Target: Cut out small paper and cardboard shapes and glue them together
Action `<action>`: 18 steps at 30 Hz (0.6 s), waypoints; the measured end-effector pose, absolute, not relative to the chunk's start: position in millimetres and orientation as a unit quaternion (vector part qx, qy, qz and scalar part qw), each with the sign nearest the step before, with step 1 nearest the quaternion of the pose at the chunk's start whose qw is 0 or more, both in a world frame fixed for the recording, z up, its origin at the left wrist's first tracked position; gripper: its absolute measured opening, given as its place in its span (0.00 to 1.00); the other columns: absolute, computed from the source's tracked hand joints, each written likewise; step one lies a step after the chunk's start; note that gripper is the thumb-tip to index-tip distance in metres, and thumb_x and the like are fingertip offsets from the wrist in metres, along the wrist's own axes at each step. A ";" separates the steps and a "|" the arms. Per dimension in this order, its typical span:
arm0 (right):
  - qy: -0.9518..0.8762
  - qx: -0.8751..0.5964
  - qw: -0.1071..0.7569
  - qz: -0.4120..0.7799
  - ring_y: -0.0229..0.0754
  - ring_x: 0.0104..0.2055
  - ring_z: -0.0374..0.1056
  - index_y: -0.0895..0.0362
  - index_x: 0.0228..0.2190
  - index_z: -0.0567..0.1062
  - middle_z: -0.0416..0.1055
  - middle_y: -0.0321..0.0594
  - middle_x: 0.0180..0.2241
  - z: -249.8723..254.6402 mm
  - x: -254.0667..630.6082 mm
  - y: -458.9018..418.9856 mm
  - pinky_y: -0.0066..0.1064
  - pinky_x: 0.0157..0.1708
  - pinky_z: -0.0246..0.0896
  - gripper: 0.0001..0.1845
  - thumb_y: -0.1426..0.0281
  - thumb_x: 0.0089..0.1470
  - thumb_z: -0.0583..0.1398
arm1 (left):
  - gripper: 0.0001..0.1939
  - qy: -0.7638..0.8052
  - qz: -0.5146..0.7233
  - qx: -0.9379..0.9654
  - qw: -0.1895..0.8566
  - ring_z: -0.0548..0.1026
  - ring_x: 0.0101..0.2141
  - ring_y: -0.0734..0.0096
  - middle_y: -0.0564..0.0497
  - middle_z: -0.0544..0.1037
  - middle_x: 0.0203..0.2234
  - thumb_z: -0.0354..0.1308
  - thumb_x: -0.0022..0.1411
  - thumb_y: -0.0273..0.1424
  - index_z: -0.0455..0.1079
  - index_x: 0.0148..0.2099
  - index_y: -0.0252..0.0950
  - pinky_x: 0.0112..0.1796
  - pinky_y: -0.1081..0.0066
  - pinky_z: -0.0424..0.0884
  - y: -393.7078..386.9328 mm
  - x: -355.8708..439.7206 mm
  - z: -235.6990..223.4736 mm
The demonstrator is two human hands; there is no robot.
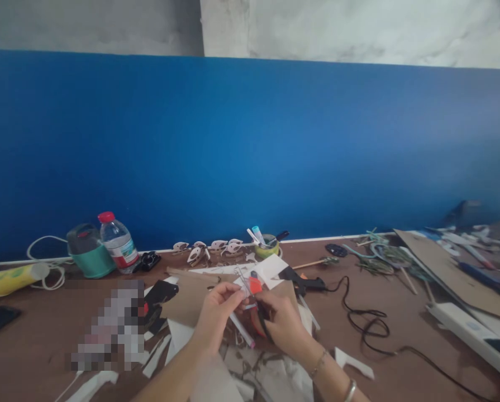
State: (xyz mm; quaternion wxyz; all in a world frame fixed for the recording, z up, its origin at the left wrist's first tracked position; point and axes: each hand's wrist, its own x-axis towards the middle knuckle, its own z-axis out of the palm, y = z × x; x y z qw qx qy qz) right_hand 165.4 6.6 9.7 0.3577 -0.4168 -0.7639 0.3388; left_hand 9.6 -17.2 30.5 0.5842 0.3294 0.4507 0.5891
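Observation:
My left hand (218, 312) is closed, with thumb and forefinger pinching a small white piece (244, 290). My right hand (281, 321) wraps round the dark handle of what look like scissors (265, 326). Their thin metal tips point up and left, close to the white piece. Just behind the fingers sits a bright orange item (255, 285), partly covered. A pale marker-like stick (242, 330) with a pink end lies between the hands. Brown cardboard (186, 298) and white paper (271, 269) lie beneath and behind them.
Several white cut-out shapes (219, 245) line the back edge beside a green cup of pens (267, 248). A bottle (119, 245) stands back left. To the right are a glue gun (310, 283), its black cable (369, 318) and a white power strip (476, 335).

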 end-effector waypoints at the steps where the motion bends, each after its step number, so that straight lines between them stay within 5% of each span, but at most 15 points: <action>1: -0.772 -0.420 0.351 0.324 0.34 0.23 0.56 0.59 0.28 0.76 0.67 0.33 0.20 9.9 165.4 5.9 0.24 0.23 0.48 0.08 0.76 0.44 0.57 | 0.15 0.447 0.592 0.325 0.587 0.72 0.23 0.76 0.52 0.78 0.19 0.70 0.41 0.36 0.71 0.28 0.33 0.28 0.77 0.66 -17.0 9.8 30.3; 18: -0.800 -0.425 0.323 0.275 0.40 0.27 0.67 0.56 0.33 0.78 0.76 0.40 0.26 8.0 169.0 5.9 0.26 0.27 0.55 0.18 0.79 0.41 0.54 | 0.13 0.431 0.595 0.341 0.586 0.73 0.23 0.74 0.53 0.78 0.20 0.70 0.43 0.35 0.71 0.27 0.33 0.28 0.76 0.67 -15.8 9.2 28.3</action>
